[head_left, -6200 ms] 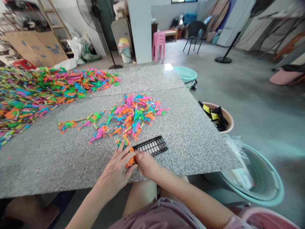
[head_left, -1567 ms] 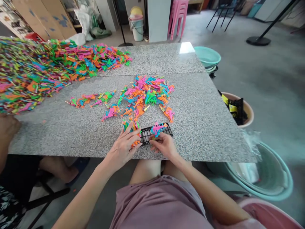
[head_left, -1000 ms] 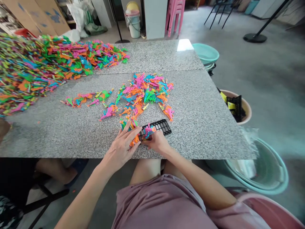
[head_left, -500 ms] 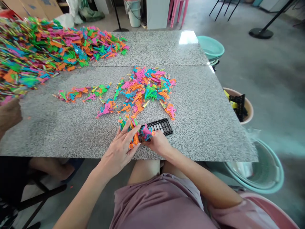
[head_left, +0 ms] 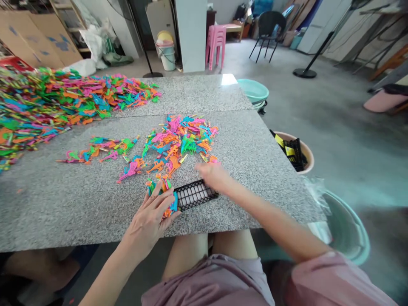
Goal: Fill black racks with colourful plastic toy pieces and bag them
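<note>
A black plastic lattice basket (head_left: 196, 195) lies on the granite table near its front edge. Its left end is packed with colourful toy guns (head_left: 174, 203), while the right part of its grid shows bare. My left hand (head_left: 154, 204) grips those toy guns, fingers over the top and thumb along the near side. Just beyond the basket's right end is my right hand (head_left: 215, 175), its fingers smeared by motion. Close by its fingertips lies a pink toy gun (head_left: 214, 160), partly hidden by the hand. Farther in, a small heap of toy guns (head_left: 181, 138) covers the table's middle.
A large pile of toy guns (head_left: 79, 95) fills the back left of the table (head_left: 251, 170). Toy guns also lie in a loose row (head_left: 95, 151) at left. Beyond the right edge stand a tub with black baskets (head_left: 291, 153) and teal basins (head_left: 347, 225).
My right hand has left the basket, where it was with a pink toy gun, and moved up toward the heap. My view has tilted up; the other person's hand at left is out of view.
</note>
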`<state>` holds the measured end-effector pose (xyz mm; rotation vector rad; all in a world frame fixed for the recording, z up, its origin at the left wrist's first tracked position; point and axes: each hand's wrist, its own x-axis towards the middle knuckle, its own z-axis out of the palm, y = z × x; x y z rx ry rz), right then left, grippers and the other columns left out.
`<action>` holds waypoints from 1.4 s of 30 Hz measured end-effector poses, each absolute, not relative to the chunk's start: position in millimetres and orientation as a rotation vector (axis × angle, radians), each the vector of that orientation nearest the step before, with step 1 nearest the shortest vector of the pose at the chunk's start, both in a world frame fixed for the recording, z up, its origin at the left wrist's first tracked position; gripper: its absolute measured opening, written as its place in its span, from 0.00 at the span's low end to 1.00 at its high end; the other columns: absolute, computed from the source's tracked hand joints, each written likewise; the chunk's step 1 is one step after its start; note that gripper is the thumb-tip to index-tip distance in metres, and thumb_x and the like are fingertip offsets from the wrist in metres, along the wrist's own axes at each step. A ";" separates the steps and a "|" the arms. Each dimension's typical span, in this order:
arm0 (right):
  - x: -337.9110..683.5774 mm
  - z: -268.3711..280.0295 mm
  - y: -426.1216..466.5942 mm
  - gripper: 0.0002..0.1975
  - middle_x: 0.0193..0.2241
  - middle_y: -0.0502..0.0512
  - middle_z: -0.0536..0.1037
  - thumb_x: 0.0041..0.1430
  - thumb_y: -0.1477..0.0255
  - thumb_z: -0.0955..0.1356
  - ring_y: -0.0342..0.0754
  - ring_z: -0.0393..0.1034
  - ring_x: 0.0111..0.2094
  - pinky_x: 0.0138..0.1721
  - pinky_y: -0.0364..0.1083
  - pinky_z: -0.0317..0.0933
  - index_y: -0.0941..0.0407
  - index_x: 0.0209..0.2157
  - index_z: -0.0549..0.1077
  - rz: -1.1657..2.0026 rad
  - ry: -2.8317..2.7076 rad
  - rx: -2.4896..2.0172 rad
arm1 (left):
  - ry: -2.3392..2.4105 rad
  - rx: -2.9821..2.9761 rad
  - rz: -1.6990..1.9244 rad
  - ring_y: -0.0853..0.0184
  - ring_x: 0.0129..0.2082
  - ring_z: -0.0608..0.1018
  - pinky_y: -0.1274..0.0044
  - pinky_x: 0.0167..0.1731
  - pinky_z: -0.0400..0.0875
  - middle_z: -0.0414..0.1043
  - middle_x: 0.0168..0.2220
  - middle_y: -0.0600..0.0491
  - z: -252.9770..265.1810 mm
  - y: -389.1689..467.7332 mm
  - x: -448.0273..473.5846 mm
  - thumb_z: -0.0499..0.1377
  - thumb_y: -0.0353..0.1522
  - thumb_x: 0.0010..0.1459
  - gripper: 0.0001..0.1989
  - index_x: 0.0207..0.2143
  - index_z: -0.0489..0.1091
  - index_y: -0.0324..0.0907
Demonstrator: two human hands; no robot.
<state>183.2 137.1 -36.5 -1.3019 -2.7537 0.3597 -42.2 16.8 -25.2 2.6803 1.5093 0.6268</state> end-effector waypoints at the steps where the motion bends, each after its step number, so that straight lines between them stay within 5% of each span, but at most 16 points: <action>1: 191.5 -36.5 158.0 0.15 0.46 0.62 0.77 0.65 0.81 0.60 0.51 0.73 0.44 0.40 0.46 0.64 0.57 0.47 0.73 0.180 -2.778 -1.317 | 1.495 2.707 0.616 0.50 0.65 0.63 0.57 0.57 0.67 0.75 0.53 0.45 -25.3 18.0 -42.9 0.52 0.40 0.68 0.13 0.47 0.70 0.43; 4: 203.5 -41.5 210.5 0.14 0.46 0.63 0.76 0.67 0.80 0.58 0.50 0.71 0.45 0.42 0.47 0.64 0.59 0.41 0.75 -0.061 -3.097 -0.965 | 1.469 2.771 0.607 0.52 0.65 0.64 0.59 0.58 0.67 0.75 0.53 0.45 -20.8 20.5 -43.7 0.53 0.39 0.68 0.12 0.46 0.70 0.43; 10: 220.9 -48.5 231.3 0.13 0.39 0.56 0.77 0.66 0.83 0.59 0.47 0.70 0.45 0.47 0.47 0.62 0.58 0.39 0.74 0.081 -3.176 -0.590 | 1.388 2.766 0.482 0.55 0.66 0.62 0.62 0.58 0.68 0.75 0.54 0.47 -4.2 18.2 -48.3 0.53 0.36 0.68 0.13 0.51 0.69 0.43; 15: 224.3 -56.6 187.6 0.12 0.43 0.58 0.77 0.64 0.79 0.61 0.47 0.72 0.42 0.45 0.47 0.64 0.57 0.46 0.70 0.577 -2.539 -0.992 | 1.359 2.738 0.473 0.54 0.67 0.59 0.63 0.58 0.68 0.75 0.52 0.50 -1.6 17.1 -51.7 0.54 0.37 0.68 0.12 0.51 0.68 0.44; 21: 143.7 -91.3 118.9 0.08 0.31 0.48 0.77 0.54 0.78 0.66 0.42 0.72 0.30 0.33 0.40 0.63 0.57 0.38 0.69 1.348 -1.945 -0.972 | 1.378 2.748 0.448 0.53 0.68 0.57 0.62 0.58 0.68 0.74 0.54 0.48 -0.3 16.5 -50.2 0.54 0.37 0.68 0.14 0.52 0.68 0.42; 26: 120.7 -90.0 112.9 0.11 0.28 0.47 0.76 0.48 0.79 0.70 0.43 0.70 0.31 0.34 0.40 0.60 0.56 0.35 0.70 1.126 -2.090 -1.073 | 1.388 2.736 0.443 0.52 0.68 0.57 0.60 0.59 0.66 0.73 0.55 0.48 -1.5 16.2 -48.2 0.54 0.38 0.68 0.14 0.51 0.69 0.42; 35: 116.4 -74.2 120.1 0.16 0.32 0.53 0.80 0.54 0.75 0.69 0.49 0.75 0.33 0.34 0.42 0.60 0.56 0.46 0.71 0.902 -2.441 -1.115 | 1.424 2.750 0.454 0.51 0.66 0.61 0.57 0.60 0.64 0.73 0.55 0.47 -3.9 15.9 -48.5 0.54 0.39 0.67 0.14 0.50 0.70 0.42; 38: 114.6 -70.1 118.8 0.20 0.34 0.58 0.81 0.57 0.72 0.68 0.52 0.76 0.35 0.35 0.44 0.61 0.56 0.52 0.70 0.776 -2.554 -1.154 | 1.437 2.856 0.479 0.51 0.64 0.64 0.53 0.64 0.53 0.72 0.56 0.47 -3.0 17.3 -47.8 0.55 0.37 0.67 0.12 0.49 0.70 0.43; 42: 113.0 -64.2 129.2 0.16 0.36 0.57 0.81 0.57 0.74 0.68 0.53 0.76 0.39 0.37 0.44 0.62 0.55 0.48 0.73 0.756 -2.682 -1.043 | 1.361 2.939 0.432 0.54 0.64 0.65 0.52 0.67 0.35 0.73 0.56 0.50 3.4 21.7 -46.6 0.55 0.35 0.67 0.09 0.48 0.70 0.45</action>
